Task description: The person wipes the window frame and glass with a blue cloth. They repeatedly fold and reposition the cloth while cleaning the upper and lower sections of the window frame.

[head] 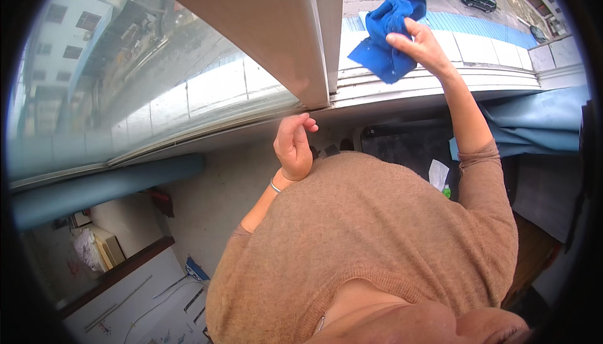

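Note:
High on the right, my right hand (424,47) grips a bunched blue cloth (388,37) between thumb and fingers. The cloth hangs in front of the view outside, above the white window sill track (438,79); whether it touches glass cannot be told. Loosely curled, my left hand (293,148) holds nothing that I can see. It is close to the foot of the upright window frame (292,33), just below the lower rail. Left of that frame is a hazy glass pane (188,75).
Light blue curtains hang at the left (118,184) and right (537,118). Beneath my right arm, a white tissue (438,174) and a small green object (446,191) lie by a dark surface (400,141). Outside, parked cars and a blue roof (485,28) show.

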The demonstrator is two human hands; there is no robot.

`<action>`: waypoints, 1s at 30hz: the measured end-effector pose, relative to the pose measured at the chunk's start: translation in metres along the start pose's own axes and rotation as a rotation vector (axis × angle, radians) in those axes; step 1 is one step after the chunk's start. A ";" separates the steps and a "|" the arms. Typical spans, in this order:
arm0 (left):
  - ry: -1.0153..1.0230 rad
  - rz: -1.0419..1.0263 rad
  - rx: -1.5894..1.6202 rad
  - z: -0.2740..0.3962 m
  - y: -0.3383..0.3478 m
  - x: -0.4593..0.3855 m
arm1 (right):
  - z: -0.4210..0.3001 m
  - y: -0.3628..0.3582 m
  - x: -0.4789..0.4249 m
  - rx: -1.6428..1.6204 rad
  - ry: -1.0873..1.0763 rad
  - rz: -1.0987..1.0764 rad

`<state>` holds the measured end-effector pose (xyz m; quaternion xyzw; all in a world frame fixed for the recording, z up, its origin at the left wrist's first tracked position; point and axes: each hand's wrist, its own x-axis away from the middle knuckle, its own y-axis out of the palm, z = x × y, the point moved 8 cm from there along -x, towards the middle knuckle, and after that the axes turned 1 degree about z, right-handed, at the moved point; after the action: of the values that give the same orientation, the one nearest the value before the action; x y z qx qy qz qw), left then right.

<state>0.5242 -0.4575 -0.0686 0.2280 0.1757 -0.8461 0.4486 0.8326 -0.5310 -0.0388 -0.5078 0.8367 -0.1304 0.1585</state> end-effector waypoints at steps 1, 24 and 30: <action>-0.001 0.004 -0.011 -0.001 0.000 -0.002 | -0.012 0.015 0.009 0.339 -0.120 -0.109; -0.152 -0.076 0.062 -0.015 0.030 -0.012 | -0.009 0.145 0.055 0.898 -0.443 -0.569; -0.119 -0.105 0.018 -0.018 0.024 -0.009 | 0.070 0.002 0.027 1.525 -0.029 -0.705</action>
<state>0.5530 -0.4552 -0.0813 0.1720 0.1530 -0.8821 0.4110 0.8474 -0.5580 -0.1070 -0.4949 0.3095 -0.6955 0.4191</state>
